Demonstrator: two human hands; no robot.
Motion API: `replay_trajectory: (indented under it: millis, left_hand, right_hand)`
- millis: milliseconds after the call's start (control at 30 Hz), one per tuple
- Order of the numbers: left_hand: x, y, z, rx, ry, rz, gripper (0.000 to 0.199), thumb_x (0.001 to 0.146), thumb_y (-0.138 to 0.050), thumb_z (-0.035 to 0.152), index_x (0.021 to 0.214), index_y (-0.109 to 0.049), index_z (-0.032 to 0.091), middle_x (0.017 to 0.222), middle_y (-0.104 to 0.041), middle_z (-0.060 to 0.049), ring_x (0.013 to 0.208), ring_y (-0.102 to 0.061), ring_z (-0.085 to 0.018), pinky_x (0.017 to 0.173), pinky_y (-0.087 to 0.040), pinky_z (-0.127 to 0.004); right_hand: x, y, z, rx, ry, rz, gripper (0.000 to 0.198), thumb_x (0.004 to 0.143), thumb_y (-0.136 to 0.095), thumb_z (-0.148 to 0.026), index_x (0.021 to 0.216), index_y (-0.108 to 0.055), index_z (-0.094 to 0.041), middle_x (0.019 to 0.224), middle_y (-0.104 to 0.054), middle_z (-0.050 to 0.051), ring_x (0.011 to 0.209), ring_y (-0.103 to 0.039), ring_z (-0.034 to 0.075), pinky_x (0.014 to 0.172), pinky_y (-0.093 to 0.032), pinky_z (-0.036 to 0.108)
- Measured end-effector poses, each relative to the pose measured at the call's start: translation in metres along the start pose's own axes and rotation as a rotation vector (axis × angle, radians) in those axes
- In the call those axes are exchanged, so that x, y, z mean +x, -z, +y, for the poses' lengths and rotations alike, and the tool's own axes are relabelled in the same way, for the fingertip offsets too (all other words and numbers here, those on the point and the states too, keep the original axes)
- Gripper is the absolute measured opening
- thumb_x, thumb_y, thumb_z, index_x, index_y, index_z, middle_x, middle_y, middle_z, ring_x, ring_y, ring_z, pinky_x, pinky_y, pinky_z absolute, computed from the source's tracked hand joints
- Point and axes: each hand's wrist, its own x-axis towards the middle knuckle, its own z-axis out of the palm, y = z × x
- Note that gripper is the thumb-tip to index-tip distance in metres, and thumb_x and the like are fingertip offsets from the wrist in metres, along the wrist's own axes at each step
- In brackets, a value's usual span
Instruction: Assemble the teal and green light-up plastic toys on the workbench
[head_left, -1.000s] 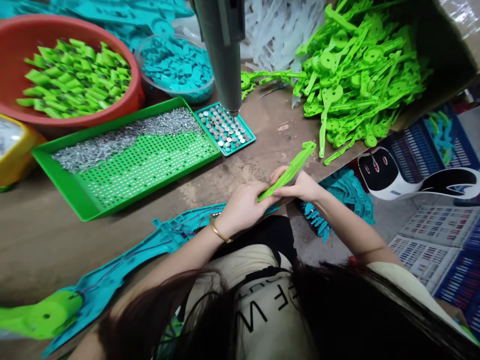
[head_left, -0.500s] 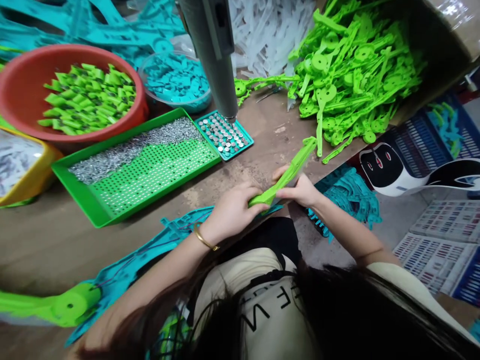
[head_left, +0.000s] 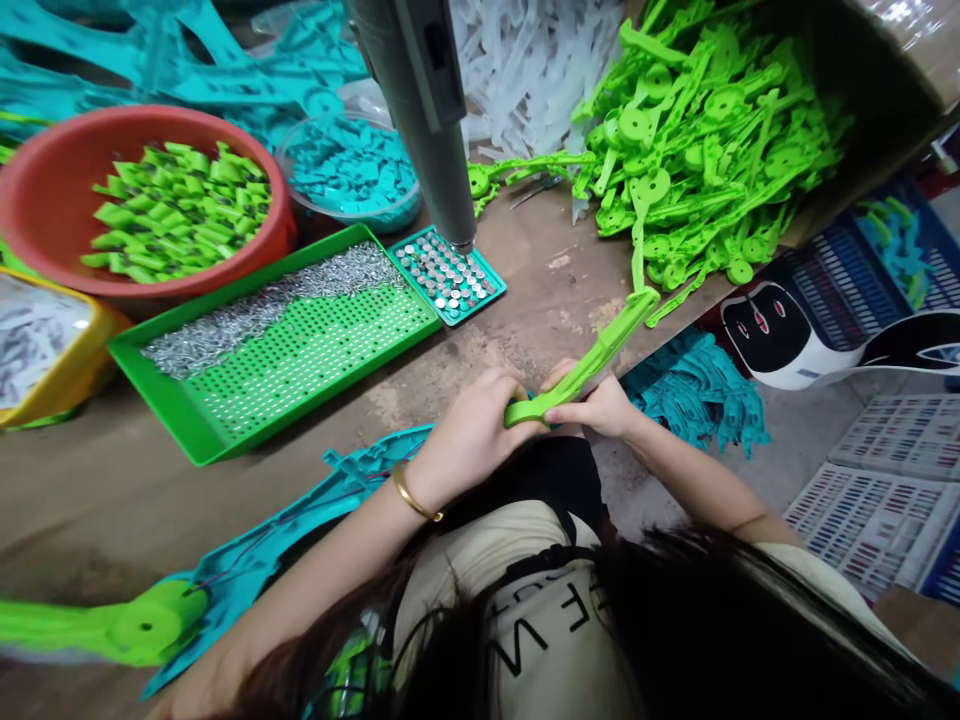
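Observation:
A long lime-green plastic part (head_left: pixel 600 350), slim and slightly bent, is held between both hands at the table's front edge, its far end tilted up to the right. My left hand (head_left: pixel 480 425), with a gold bangle at the wrist, is closed around the near, rounded end. My right hand (head_left: pixel 596 402) pinches the part's middle, thumb on top and fingers behind. Below my left forearm lies a long turquoise plastic piece (head_left: pixel 300 520) with a thin dark wire along it. Another lime-green piece (head_left: pixel 146 625) with a round hub adjoins its left end.
A green perforated tray (head_left: pixel 300 380) of screws and a small teal tray (head_left: pixel 499 290) of round metal discs lie under a grey screwdriver-like tool (head_left: pixel 442 150). Behind are a red bowl (head_left: pixel 45 190) of green pieces and a turquoise-filled tub (head_left: pixel 352 215). Green parts (head_left: pixel 697 150) are heaped right.
The green part has shifted slightly right and its flat face has turned more toward me. Both hands keep hold of it. The whole view has moved slightly.

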Motion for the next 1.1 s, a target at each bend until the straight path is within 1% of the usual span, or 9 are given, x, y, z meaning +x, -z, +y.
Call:
replay_trajectory:
  millis: [233,333,400,500,600,767,867,1000,1100]
  left_hand:
    - [-0.002,0.012,0.003,-0.096,-0.017,0.036,0.009,0.082,-0.065,0.025,0.081,-0.060,0.018,0.094,-0.066,-0.005,0.088,-0.062,-0.019,0.080,-0.049,-0.033]
    - [-0.002,0.016,0.005,-0.137,-0.041,0.044,0.010,0.083,-0.065,0.026,0.080,-0.060,0.018,0.096,-0.067,-0.005,0.090,-0.063,-0.019,0.082,-0.049,-0.033]
    - [-0.001,0.020,0.006,-0.154,-0.078,0.023,0.012,0.084,-0.065,0.029,0.081,-0.061,0.018,0.098,-0.067,-0.006,0.093,-0.063,-0.019,0.084,-0.050,-0.034]
    - [-0.001,0.026,0.006,-0.182,-0.115,-0.009,0.028,0.085,-0.064,0.034,0.110,-0.061,0.021,0.114,-0.065,-0.007,0.101,-0.062,-0.020,0.087,-0.051,-0.034]
    - [-0.002,0.028,0.009,-0.100,-0.040,-0.009,0.060,0.083,-0.066,0.039,0.137,-0.046,0.024,0.128,-0.058,-0.010,0.106,-0.061,-0.022,0.090,-0.051,-0.037]
    - [-0.001,0.028,0.014,0.052,0.115,-0.073,0.035,0.085,-0.059,0.048,0.103,-0.070,0.019,0.093,-0.072,-0.006,0.084,-0.065,-0.022,0.079,-0.049,-0.034]
    - [0.004,0.035,0.011,-0.062,0.149,-0.084,0.036,0.082,-0.062,0.049,0.097,-0.073,0.019,0.091,-0.074,-0.004,0.080,-0.066,-0.020,0.073,-0.049,-0.030]
    - [0.010,0.053,0.005,-0.173,0.239,-0.184,0.037,0.076,-0.068,0.051,0.092,-0.075,0.019,0.090,-0.075,-0.003,0.079,-0.066,-0.021,0.072,-0.051,-0.029]
    - [0.012,0.064,0.001,-0.230,0.311,-0.208,0.040,0.073,-0.072,0.050,0.098,-0.075,0.020,0.093,-0.076,-0.004,0.084,-0.068,-0.023,0.078,-0.054,-0.031]
  right_hand:
    - [-0.006,0.000,0.005,0.009,-0.123,0.003,0.050,0.059,-0.085,-0.040,0.100,-0.066,-0.019,0.095,-0.071,0.004,0.088,-0.068,0.020,0.085,-0.055,0.036]
    - [-0.010,-0.003,0.003,-0.048,-0.145,-0.116,0.066,0.056,-0.087,-0.040,0.114,-0.064,-0.020,0.120,-0.067,0.008,0.113,-0.062,0.024,0.102,-0.048,0.040]
    - [-0.011,-0.005,-0.002,-0.111,-0.120,-0.203,0.060,0.062,-0.084,-0.040,0.115,-0.066,-0.019,0.123,-0.067,0.008,0.119,-0.060,0.024,0.107,-0.044,0.040]
    - [-0.010,-0.006,-0.008,-0.127,-0.088,-0.256,0.045,0.075,-0.075,-0.041,0.111,-0.068,-0.015,0.111,-0.072,0.007,0.109,-0.065,0.023,0.102,-0.048,0.040]
    - [-0.009,-0.006,-0.010,-0.096,-0.059,-0.234,0.043,0.076,-0.074,-0.039,0.111,-0.068,-0.013,0.108,-0.073,0.007,0.103,-0.067,0.023,0.097,-0.050,0.039]
    - [-0.007,-0.005,-0.012,-0.069,-0.099,-0.170,0.037,0.074,-0.075,-0.037,0.101,-0.070,-0.011,0.099,-0.074,0.007,0.091,-0.069,0.020,0.085,-0.054,0.034]
    - [-0.004,-0.008,-0.022,-0.040,-0.136,-0.159,0.034,0.075,-0.074,-0.035,0.099,-0.070,-0.010,0.096,-0.074,0.006,0.087,-0.068,0.019,0.083,-0.054,0.032]
    - [-0.002,-0.017,-0.037,0.051,-0.104,-0.276,0.041,0.076,-0.073,-0.031,0.112,-0.066,-0.013,0.106,-0.072,0.005,0.099,-0.067,0.019,0.091,-0.052,0.032]
    - [-0.004,-0.025,-0.043,-0.041,-0.059,-0.199,0.040,0.077,-0.071,-0.026,0.114,-0.064,-0.014,0.107,-0.071,0.006,0.101,-0.065,0.019,0.089,-0.052,0.031]
